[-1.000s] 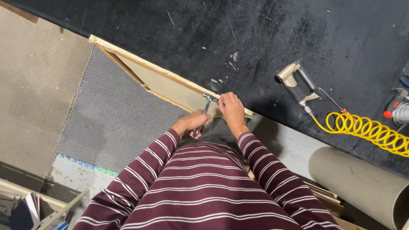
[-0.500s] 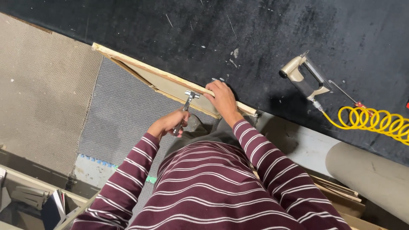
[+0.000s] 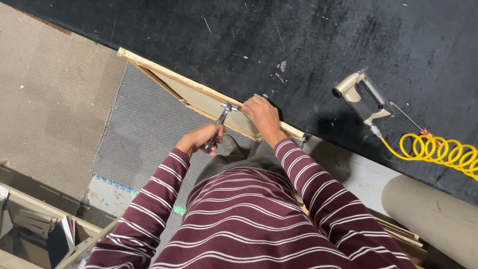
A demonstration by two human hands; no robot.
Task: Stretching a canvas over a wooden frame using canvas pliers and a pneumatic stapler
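Note:
My left hand point(image 3: 201, 140) grips the handle of a small metal hammer point(image 3: 219, 122), whose head sits close to the wooden frame edge point(image 3: 189, 87). My right hand point(image 3: 261, 115) rests on that same frame edge just right of the hammer head, fingers pinched together on the wood; whether it holds something small I cannot tell. The frame lies along the near border of a black cloth-covered table point(image 3: 298, 45). Striped maroon sleeves cover both arms.
A pneumatic stapler point(image 3: 359, 94) lies on the black cloth to the right, joined to a coiled yellow air hose point(image 3: 438, 152). A grey cardboard tube point(image 3: 438, 219) lies at lower right. Grey and beige carpet point(image 3: 59, 109) covers the floor at left, with wooden shelving point(image 3: 40, 224) below.
The view has shifted, and my left hand has drawn the hammer back and to the left, away from my right hand, which stays on the frame edge.

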